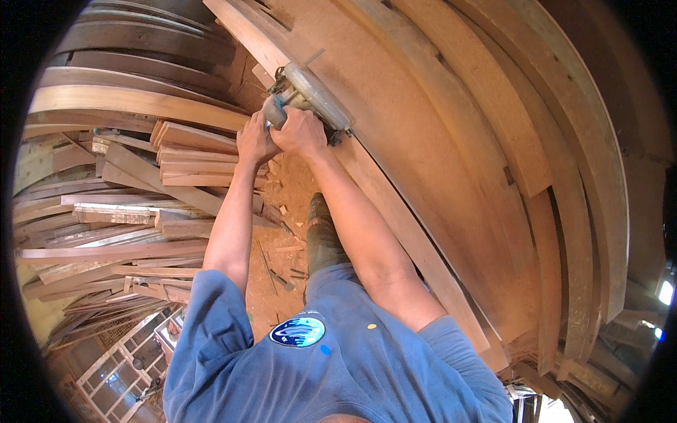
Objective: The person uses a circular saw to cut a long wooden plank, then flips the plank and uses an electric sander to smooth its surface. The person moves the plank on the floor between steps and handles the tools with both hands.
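Both my hands grip a handheld power saw (pixel 319 96), apparently a circular saw, with a silver motor body. My left hand (pixel 255 141) is closed at the rear of its grey handle, and my right hand (pixel 301 132) is wrapped round the handle beside it, close to the motor. The saw rests at the left edge of a wide brown plank (pixel 423 162). Below the saw, a dark narrow gap separates the plank from a long strip of wood (pixel 402 225). The blade is hidden from sight.
Several curved-looking boards (pixel 592 176) lie to the right of the plank. Stacked timber (pixel 197 158) and loose offcuts (pixel 106 233) crowd the left side. Sawdust and wood chips cover the floor (pixel 293 190) round my leg. A white metal frame (pixel 116 381) stands at the lower left.
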### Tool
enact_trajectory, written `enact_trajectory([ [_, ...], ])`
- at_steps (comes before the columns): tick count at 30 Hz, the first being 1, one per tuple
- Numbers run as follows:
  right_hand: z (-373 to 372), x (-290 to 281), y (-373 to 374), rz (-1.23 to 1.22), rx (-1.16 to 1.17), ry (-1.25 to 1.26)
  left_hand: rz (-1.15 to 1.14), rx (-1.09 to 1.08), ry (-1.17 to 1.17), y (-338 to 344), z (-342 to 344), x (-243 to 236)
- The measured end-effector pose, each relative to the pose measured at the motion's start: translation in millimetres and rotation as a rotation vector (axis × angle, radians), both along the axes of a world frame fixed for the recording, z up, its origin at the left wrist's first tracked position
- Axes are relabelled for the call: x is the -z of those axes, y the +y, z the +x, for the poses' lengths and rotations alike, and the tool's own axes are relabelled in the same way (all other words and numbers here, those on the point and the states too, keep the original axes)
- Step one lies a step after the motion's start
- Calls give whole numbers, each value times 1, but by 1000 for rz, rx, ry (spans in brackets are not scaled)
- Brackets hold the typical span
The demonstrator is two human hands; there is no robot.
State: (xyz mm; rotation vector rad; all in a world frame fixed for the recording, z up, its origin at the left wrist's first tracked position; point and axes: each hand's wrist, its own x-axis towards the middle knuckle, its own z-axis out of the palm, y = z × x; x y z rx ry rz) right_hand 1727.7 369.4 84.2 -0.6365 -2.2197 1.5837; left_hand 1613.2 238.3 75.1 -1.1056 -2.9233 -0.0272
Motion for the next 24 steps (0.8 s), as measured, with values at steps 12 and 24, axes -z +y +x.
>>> enact_trajectory([
  [12, 7, -7, -3, -11, 5, -2, -6, 13, 20, -1, 5, -7],
  [24, 8, -9, -5, 14, 32, 22, 0, 48, 41, -4, 1, -6],
])
